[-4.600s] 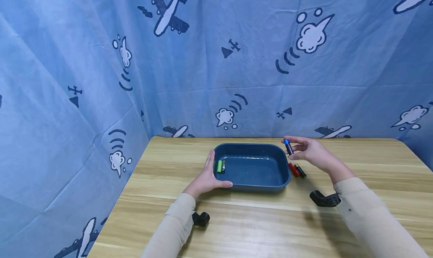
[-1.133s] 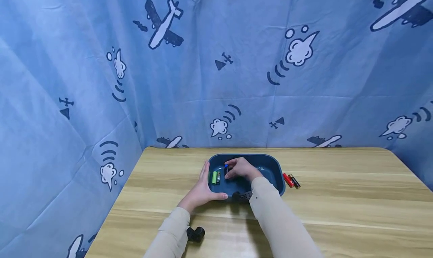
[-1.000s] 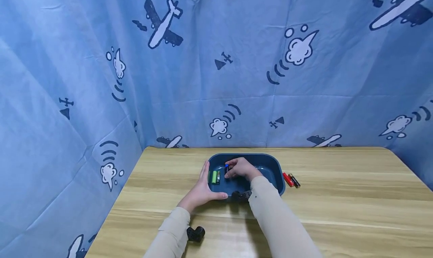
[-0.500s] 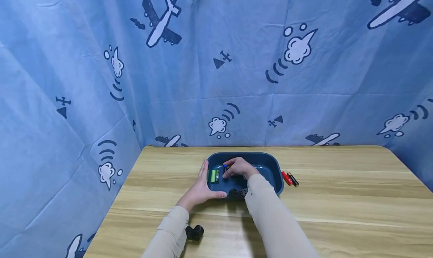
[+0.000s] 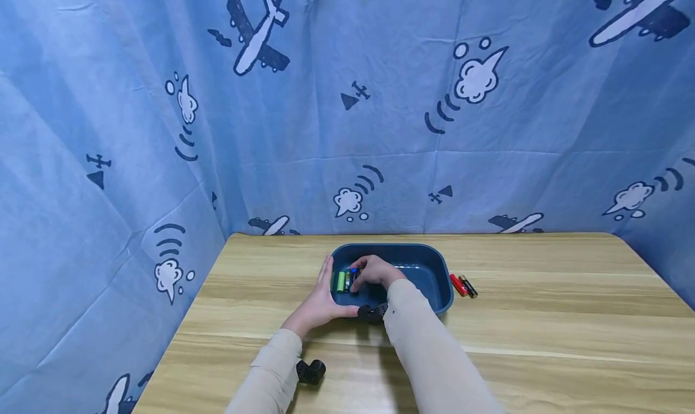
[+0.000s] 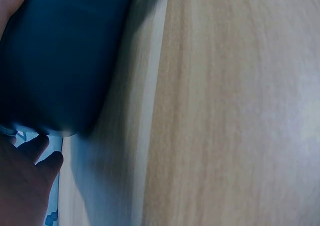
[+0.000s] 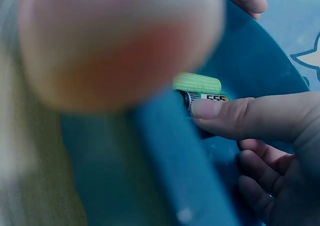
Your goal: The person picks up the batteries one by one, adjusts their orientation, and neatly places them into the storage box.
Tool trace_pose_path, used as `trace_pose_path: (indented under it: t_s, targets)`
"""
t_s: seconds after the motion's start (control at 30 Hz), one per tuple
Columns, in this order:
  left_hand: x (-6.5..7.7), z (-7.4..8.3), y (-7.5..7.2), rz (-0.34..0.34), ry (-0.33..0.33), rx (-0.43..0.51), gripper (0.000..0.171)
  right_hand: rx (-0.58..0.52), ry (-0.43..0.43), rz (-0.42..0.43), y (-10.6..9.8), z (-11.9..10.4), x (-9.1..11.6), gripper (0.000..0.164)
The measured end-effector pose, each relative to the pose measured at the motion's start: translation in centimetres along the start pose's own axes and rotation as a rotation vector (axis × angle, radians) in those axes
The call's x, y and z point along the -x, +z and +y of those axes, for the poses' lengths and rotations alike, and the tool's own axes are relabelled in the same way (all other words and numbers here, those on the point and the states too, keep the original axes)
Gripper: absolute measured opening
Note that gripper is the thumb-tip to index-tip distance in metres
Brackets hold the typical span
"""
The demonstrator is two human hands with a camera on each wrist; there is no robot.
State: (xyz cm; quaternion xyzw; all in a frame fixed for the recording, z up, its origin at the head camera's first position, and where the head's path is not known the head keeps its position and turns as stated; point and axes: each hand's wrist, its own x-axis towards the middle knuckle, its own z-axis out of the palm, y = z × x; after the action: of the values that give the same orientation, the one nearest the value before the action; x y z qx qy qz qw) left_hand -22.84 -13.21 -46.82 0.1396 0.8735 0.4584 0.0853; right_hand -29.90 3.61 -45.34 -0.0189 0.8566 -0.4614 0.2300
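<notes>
My left hand holds the near left corner of a dark blue plastic box, its fingers straight along the left wall and the thumb along the front. Inside the box, my right hand pinches a dark battery with a blue end between thumb and fingers. Just left of it lie a green battery and a battery printed 555, side by side. In the right wrist view my right thumb overlaps the printed one and the held battery is mostly hidden; a blurred left thumb fills the upper left.
On the wooden table, a red battery and a black battery lie together just right of the box. A blue curtain with printed aeroplanes hangs behind the table. Each wrist carries a black camera mount.
My right hand has carried the blue-ended battery from right of the box into it, then left until beside the other two. My left hand keeps its place on the corner.
</notes>
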Motion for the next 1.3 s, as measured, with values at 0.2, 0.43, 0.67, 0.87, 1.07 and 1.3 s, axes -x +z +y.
trace_pose_path:
  t_s: [0.2, 0.43, 0.67, 0.87, 1.07, 1.3]
  targets:
    - [-0.1, -0.1, 0.1, 0.004, 0.007, -0.010, 0.118, 0.007, -0.009, -0.001, 0.3, 0.1, 0.0, 0.048]
    - [-0.2, -0.2, 0.2, 0.008, 0.001, -0.008, 0.118, 0.019, -0.022, 0.014, 0.5, 0.4, -0.3, 0.050]
    - [-0.1, 0.1, 0.1, -0.005, -0.018, 0.017, 0.119, 0.040, -0.030, 0.019, 0.6, 0.6, -0.4, 0.050]
    - [0.0, 0.3, -0.1, -0.026, -0.031, 0.024, 0.119, 0.078, -0.042, 0.031, 0.7, 0.6, -0.3, 0.049]
    - [-0.1, 0.2, -0.5, -0.063, -0.027, 0.024, 0.118, 0.129, -0.047, 0.053, 0.9, 0.5, -0.3, 0.050]
    - [-0.1, 0.1, -0.8, -0.089, -0.029, 0.041, 0.116, 0.132, -0.019, 0.069, 1.1, 0.5, -0.2, 0.048]
